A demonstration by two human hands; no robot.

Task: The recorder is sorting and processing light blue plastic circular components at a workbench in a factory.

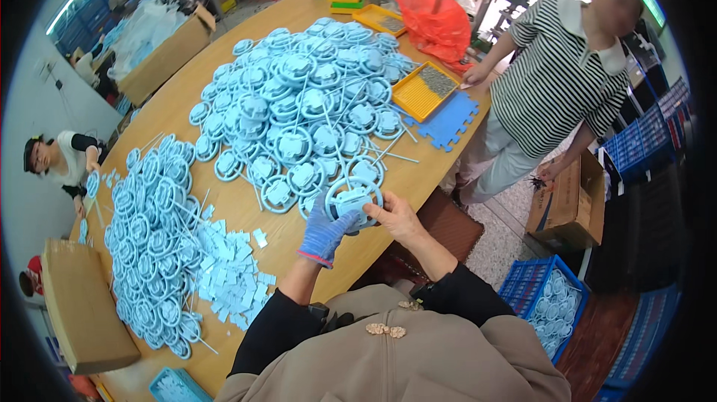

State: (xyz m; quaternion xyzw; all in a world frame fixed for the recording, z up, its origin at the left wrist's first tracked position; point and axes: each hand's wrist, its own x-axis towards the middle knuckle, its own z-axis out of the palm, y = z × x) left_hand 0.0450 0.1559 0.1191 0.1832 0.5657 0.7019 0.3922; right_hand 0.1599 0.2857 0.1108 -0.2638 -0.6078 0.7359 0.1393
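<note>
Tan clothing (388, 361) with 2 ornate clasps fills the nearest space, and black sleeves run forward from it to both hands. Left hand (328, 229), in a blue knit glove, grips the lower left of a light-blue steering-wheel-shaped part (352, 197). Right hand (398, 218), bare, pinches the same part's lower right rim, its thumb on the near face; its other fingers are mostly hidden. That part is held up at the near edge of a wooden table (358, 253), just in front of a large heap of similar parts (299, 103), many with thin stalks. To the left lies a 2nd heap (153, 245), with loose light-blue rectangles (231, 275) spread beside it. Beyond the right hand, a yellow tray (415, 99) with small grey pieces sits partly over a blue foam mat (452, 122), near a red plastic bag (433, 17). At right stands a co-worker in a striped shirt (549, 77), 1 hand near the tray; at far left, a capped co-worker (63, 159) is beside another wheel-shaped part. Lower right, a blue crate (515, 282) contains more light-blue parts.
</note>
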